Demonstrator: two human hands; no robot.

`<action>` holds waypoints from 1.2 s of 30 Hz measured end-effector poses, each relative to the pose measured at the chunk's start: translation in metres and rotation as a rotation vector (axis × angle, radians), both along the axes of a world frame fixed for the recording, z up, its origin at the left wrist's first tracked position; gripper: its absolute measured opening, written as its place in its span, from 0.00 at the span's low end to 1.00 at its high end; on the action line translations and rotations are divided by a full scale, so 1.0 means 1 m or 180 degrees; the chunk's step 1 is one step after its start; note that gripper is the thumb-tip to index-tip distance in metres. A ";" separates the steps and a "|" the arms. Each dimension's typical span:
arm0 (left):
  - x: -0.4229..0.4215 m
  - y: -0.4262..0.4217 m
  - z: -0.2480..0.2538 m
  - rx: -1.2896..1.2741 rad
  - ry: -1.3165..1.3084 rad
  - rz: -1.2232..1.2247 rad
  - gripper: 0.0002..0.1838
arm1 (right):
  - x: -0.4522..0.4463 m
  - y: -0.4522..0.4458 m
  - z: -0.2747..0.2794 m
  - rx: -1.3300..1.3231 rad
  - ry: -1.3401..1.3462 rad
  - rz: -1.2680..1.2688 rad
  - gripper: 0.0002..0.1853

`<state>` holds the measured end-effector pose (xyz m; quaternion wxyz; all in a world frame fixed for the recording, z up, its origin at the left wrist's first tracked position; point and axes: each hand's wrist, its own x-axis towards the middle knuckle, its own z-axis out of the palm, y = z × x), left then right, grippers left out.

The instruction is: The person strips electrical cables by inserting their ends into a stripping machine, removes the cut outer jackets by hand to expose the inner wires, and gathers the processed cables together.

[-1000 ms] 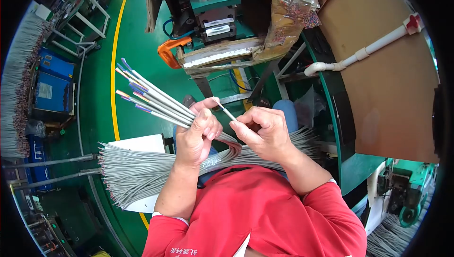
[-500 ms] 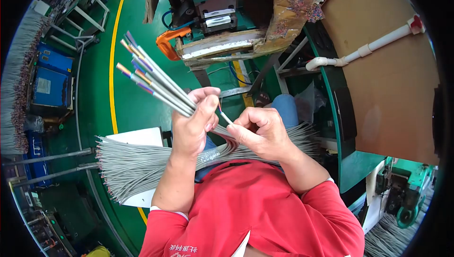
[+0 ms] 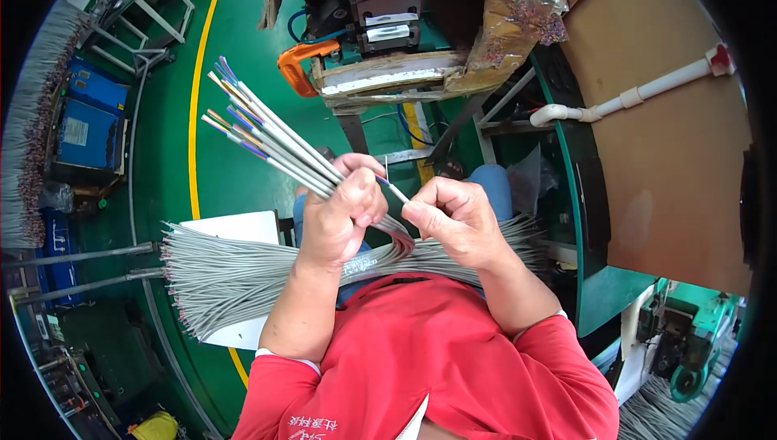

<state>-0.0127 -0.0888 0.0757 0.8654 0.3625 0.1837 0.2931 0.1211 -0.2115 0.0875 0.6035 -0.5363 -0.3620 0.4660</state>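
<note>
My left hand is closed around several grey cables, whose stripped ends with coloured inner wires fan out to the upper left. Between thumb and fingers, my right hand pinches the end of a single grey cable. That cable's coloured wires point toward my left fingertips and seem to touch them; a thin pale strand stands up there. A large bundle of grey cables lies across my lap beneath both hands, partly over a white board.
Ahead stands a machine with an orange clamp-like part and a taped cardboard edge. To the right is a brown-topped bench with a white pipe. Blue boxes and hanging cables are on the left.
My left hand has turned slightly and its fingers have closed in toward the single cable's wires. The right hand has shifted a little right with the cable. The view has moved slightly.
</note>
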 end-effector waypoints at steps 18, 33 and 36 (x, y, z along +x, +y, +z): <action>0.000 0.002 0.001 0.0178 0.0110 -0.0058 0.08 | -0.005 0.007 0.010 0.0203 -0.0699 0.0031 0.11; 0.003 0.022 -0.003 0.0016 0.0055 0.0589 0.08 | -0.010 0.022 0.006 0.0539 -0.1674 -0.0104 0.11; -0.006 0.037 -0.003 -0.0158 -0.0079 0.0564 0.10 | 0.002 0.031 0.020 0.0236 -0.1393 -0.0396 0.12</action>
